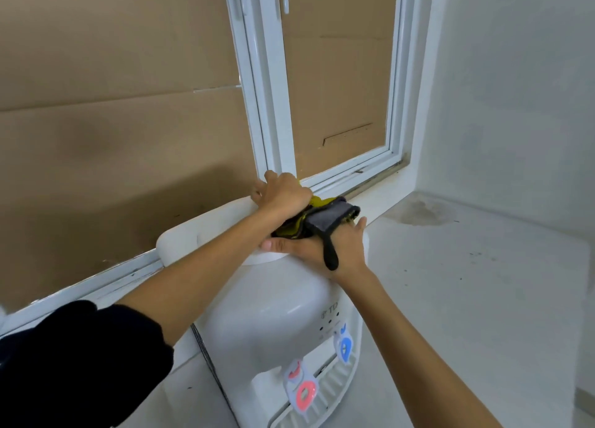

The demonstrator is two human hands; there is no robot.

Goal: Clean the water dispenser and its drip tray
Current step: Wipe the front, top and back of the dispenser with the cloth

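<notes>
A white water dispenser (273, 318) stands on a counter below me, with a red tap (304, 394) and a blue tap (346, 347) on its front. Its slotted white drip tray (335, 383) shows under the taps, cut off by the frame's lower edge. My left hand (283, 194) reaches over the dispenser's top to its far edge, fingers curled on a yellow and grey cloth (325, 216). A black strap of the cloth hangs across my right hand (325, 250). That hand lies flat on the dispenser's top, thumb spread to the left.
Right behind the dispenser is a white window frame (273, 111) with brown cardboard (112, 105) covering the panes. The white counter (467, 282) runs to the right, with a dark stain (421, 211) near the sill. A white wall (515, 89) closes the right side.
</notes>
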